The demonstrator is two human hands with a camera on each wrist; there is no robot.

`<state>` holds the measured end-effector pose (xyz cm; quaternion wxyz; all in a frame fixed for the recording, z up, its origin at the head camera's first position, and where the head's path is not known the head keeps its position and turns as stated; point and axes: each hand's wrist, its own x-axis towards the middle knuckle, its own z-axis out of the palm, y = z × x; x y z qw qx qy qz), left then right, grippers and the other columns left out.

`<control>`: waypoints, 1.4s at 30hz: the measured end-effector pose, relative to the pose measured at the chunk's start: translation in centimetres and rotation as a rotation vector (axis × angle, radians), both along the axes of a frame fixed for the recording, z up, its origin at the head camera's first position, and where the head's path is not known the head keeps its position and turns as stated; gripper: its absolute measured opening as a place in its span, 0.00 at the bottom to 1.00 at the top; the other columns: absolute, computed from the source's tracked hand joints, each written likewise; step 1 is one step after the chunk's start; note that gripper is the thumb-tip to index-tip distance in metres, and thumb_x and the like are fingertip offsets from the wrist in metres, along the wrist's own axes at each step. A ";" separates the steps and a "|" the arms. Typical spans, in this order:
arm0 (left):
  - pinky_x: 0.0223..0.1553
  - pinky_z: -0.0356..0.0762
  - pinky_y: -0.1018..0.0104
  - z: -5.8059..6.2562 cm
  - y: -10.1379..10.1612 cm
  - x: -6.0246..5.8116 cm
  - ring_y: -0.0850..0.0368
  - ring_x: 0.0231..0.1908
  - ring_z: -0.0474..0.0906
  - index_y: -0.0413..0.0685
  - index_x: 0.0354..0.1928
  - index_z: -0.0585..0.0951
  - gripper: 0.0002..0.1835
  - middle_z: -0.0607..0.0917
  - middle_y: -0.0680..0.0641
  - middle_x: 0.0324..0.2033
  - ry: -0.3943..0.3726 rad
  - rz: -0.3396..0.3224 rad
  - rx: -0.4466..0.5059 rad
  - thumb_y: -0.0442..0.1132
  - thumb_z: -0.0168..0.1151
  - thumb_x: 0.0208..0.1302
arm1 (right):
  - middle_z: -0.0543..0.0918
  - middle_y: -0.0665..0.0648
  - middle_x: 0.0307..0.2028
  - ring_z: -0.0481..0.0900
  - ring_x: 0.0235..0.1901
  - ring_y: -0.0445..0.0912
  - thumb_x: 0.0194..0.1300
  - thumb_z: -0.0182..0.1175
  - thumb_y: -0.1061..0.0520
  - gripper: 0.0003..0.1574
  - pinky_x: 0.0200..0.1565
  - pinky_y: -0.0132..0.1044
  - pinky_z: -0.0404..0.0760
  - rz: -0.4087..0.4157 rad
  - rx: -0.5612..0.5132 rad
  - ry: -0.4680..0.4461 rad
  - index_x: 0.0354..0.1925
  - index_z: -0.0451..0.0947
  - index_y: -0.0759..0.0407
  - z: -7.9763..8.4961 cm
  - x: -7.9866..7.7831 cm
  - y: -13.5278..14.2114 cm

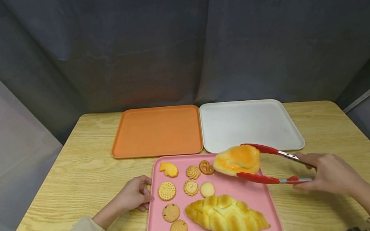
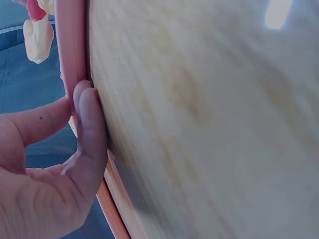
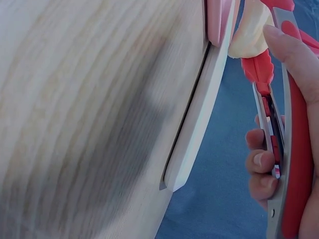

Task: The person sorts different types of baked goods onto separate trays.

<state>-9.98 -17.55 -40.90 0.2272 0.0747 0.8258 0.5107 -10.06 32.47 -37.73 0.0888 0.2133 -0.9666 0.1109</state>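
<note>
My right hand (image 1: 329,171) grips a pair of red-tipped metal tongs (image 1: 287,155), whose two red ends clasp a rounded golden bread roll (image 1: 237,160) above the right part of the pink tray (image 1: 273,211). In the right wrist view the fingers curl round the tongs' handles (image 3: 298,164), and part of the bread (image 3: 249,30) shows at their far end. My left hand (image 1: 135,194) pinches the pink tray's left rim, with thumb and fingers at the edge (image 2: 72,50) in the left wrist view. A large braided loaf (image 1: 227,216) lies at the tray's front.
Several biscuits, among them a fish-shaped one (image 1: 169,169), a pretzel (image 1: 206,167) and a chocolate-chip cookie (image 1: 178,230), lie on the pink tray's left half. Behind it, an orange tray (image 1: 159,133) and a white tray (image 1: 247,124) stand side by side on the wooden table (image 1: 86,171).
</note>
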 end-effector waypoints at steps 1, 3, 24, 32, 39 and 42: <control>0.16 0.78 0.61 0.0 0.0 0.0 0.57 0.16 0.75 0.28 0.45 0.68 0.17 0.76 0.45 0.18 -0.001 0.002 -0.001 0.22 0.58 0.52 | 0.70 0.44 0.20 0.60 0.18 0.35 0.25 0.74 0.32 0.49 0.17 0.28 0.59 -0.008 0.003 -0.004 0.41 0.80 0.62 0.1 -0.1 0.0; 0.16 0.78 0.61 -0.1 0.0 0.0 0.57 0.16 0.75 0.28 0.45 0.68 0.17 0.76 0.45 0.18 -0.002 0.002 -0.002 0.22 0.58 0.52 | 0.71 0.45 0.20 0.60 0.18 0.36 0.25 0.74 0.32 0.50 0.17 0.28 0.59 -0.014 0.004 -0.008 0.42 0.80 0.64 0.2 -0.2 0.0; 0.16 0.78 0.61 0.0 -0.1 -0.1 0.57 0.16 0.76 0.28 0.45 0.68 0.17 0.76 0.45 0.18 -0.007 0.000 0.014 0.21 0.57 0.52 | 0.69 0.46 0.18 0.59 0.17 0.38 0.24 0.77 0.37 0.47 0.16 0.28 0.58 -0.004 -0.006 0.056 0.38 0.80 0.67 0.9 -2.3 0.1; 0.16 0.78 0.62 -0.1 0.0 -0.1 0.57 0.16 0.76 0.28 0.45 0.68 0.17 0.76 0.45 0.18 -0.009 0.003 0.005 0.21 0.57 0.52 | 0.70 0.47 0.18 0.59 0.16 0.39 0.24 0.78 0.39 0.49 0.15 0.28 0.57 -0.024 -0.020 0.049 0.42 0.79 0.70 1.2 -3.0 0.0; 0.16 0.78 0.62 -0.1 0.0 -0.1 0.57 0.16 0.75 0.28 0.45 0.68 0.17 0.76 0.45 0.18 -0.011 0.009 0.002 0.21 0.56 0.52 | 0.76 0.51 0.19 0.61 0.16 0.40 0.25 0.78 0.40 0.53 0.15 0.28 0.58 -0.033 -0.025 0.061 0.44 0.77 0.75 1.4 -4.1 0.0; 0.16 0.78 0.62 -0.1 0.0 -0.1 0.57 0.16 0.75 0.28 0.46 0.67 0.17 0.76 0.45 0.18 -0.013 0.012 0.004 0.21 0.57 0.52 | 0.73 0.50 0.18 0.60 0.16 0.40 0.26 0.77 0.39 0.54 0.15 0.29 0.57 -0.042 -0.018 0.043 0.45 0.76 0.75 1.6 -4.6 -0.2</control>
